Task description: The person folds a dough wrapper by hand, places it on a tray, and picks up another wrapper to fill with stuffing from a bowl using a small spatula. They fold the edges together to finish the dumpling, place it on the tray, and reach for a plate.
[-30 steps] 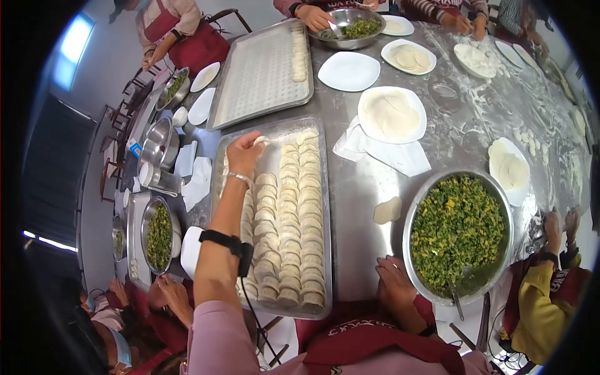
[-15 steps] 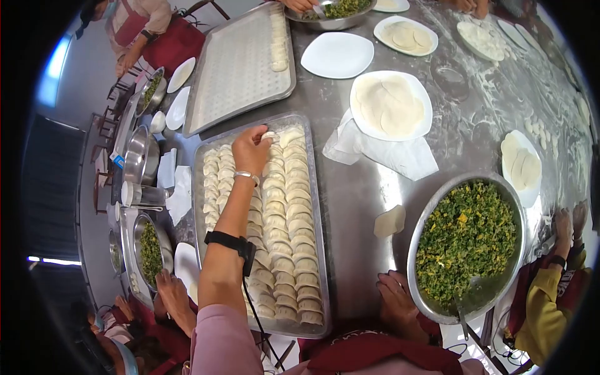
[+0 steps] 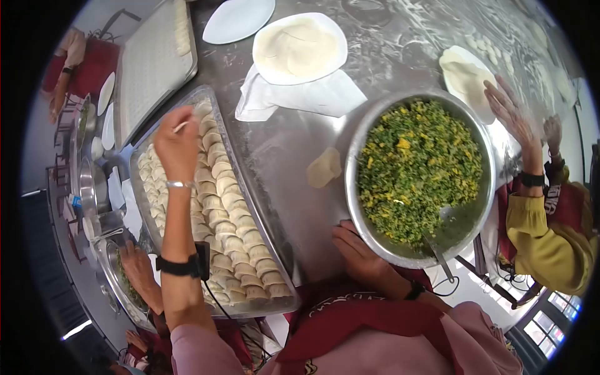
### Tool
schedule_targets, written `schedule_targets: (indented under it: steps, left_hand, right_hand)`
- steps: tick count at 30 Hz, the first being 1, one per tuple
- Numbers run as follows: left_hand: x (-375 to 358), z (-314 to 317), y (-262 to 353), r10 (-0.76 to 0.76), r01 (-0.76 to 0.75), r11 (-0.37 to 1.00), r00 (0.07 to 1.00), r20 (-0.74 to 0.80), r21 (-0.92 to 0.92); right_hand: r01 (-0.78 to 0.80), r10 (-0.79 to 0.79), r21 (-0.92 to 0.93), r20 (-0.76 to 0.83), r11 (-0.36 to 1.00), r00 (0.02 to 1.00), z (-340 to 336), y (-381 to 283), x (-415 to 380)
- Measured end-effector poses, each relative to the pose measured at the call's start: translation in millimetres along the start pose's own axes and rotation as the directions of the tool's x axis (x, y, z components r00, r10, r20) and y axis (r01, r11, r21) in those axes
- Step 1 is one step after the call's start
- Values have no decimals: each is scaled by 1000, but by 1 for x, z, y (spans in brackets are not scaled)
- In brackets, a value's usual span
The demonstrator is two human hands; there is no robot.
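Note:
My left hand (image 3: 176, 145) is over the large metal tray (image 3: 253, 200) of filled dumplings (image 3: 228, 197), near the far end of the rows. Its fingers are curled in, and a pale sliver shows between them; motion blur hides what it is. Low beside the steel bowl (image 3: 354, 212) lies my right hand (image 3: 362, 256), fingers stretched along the table against the rim, holding nothing visible. Chopped green and yellow filling (image 3: 419, 169) heaps up in that bowl, with a metal spoon handle (image 3: 440, 259) leaning over its near edge. A single round wrapper (image 3: 324, 167) lies on the table left of the bowl.
A plate of wrappers (image 3: 299, 47) stands on a white cloth (image 3: 300, 97). Beyond it are a white plate (image 3: 237, 20) and a second tray (image 3: 150, 69). At right a co-worker's hand (image 3: 515, 119) is by another wrapper plate (image 3: 462, 69); another person's hand (image 3: 140, 272) is at left.
My left hand has drawn back from the far end of a dumpling row. The view has shifted right. A co-worker's hand at right has risen to the wrapper plate.

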State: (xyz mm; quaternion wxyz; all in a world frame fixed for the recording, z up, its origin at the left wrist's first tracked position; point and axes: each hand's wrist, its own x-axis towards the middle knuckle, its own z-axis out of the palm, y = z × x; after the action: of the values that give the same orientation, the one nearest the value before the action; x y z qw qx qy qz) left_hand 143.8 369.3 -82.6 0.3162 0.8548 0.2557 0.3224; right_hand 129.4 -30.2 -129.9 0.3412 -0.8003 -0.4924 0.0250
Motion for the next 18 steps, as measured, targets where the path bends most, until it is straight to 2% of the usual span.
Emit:
schedule_targets:
  steps: [2,4,6,9,10,11,12,14,16,17,18]
  left_hand:
    - [-25,19,53,-58,88,991,964,261,-102]
    - [-58,44,83,160,-206,976,893,421,66]
    - [-85,65,104,54,-123,990,795,604,73]
    - [-109,83,126,109,-334,903,786,608,269]
    - [-117,87,132,70,-335,886,781,621,321]
    - [-121,91,130,56,-349,866,779,625,358]
    - [-128,102,109,174,-414,861,785,594,294]
    - [-137,109,94,280,-431,883,802,527,187]
    - [-148,106,111,284,-425,868,848,448,255]
    - [-150,103,112,244,-390,889,848,471,242]
    - [-150,101,105,386,-517,820,816,430,244]
  right_hand:
    - [-10,9,25,12,1000,1000,1,-1,-4]
    - [-15,13,61,27,998,1000,5,0,-9]
    - [-14,11,64,42,998,999,11,2,-16]
    - [16,-13,-31,74,999,997,18,3,-23]
    - [18,-13,-101,50,995,999,37,8,-38]
    - [-79,78,25,21,997,997,68,19,-50]
    - [77,-79,-246,-2,966,997,72,26,-49]
    - [96,-105,-455,4,885,994,76,29,-45]
    - [94,-104,-594,18,799,994,72,27,-40]
    - [33,-33,-406,6,913,999,61,27,-38]
    - [-19,22,-187,13,982,1000,59,24,-38]
